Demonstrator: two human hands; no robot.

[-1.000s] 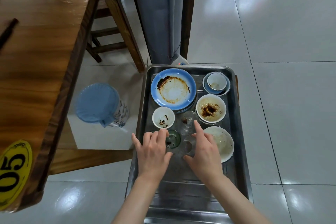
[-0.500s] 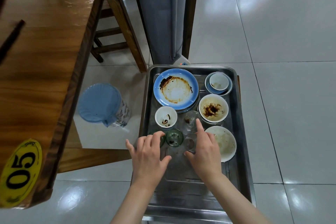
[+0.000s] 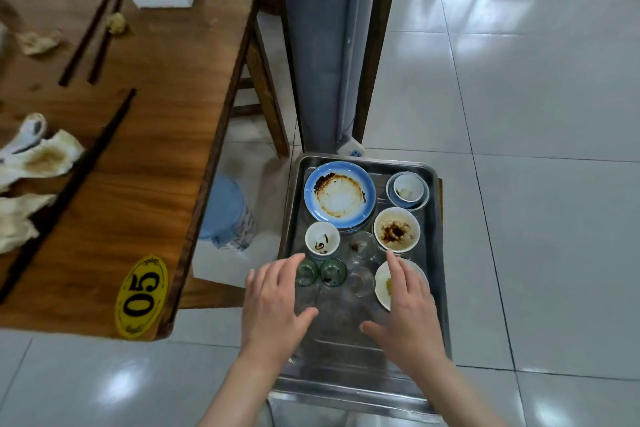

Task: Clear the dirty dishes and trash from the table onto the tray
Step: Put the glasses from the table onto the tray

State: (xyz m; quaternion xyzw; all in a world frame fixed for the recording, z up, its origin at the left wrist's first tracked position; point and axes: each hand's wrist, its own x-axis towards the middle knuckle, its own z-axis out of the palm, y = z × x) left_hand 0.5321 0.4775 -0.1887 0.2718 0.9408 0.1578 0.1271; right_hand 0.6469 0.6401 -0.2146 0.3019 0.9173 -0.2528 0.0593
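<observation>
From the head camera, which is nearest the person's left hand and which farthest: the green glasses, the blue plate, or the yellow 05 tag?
From the left hand:
1. Green glasses, on the tray right at the fingertips.
2. Yellow 05 tag, off to the left on the table corner.
3. Blue plate, at the tray's far end.
The tag and the plate are fairly close to call.

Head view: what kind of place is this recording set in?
Probably a restaurant dining room. A wooden table carries a yellow "05" number tag, with used chopsticks, and a steel tray holds dirty dishes.
</observation>
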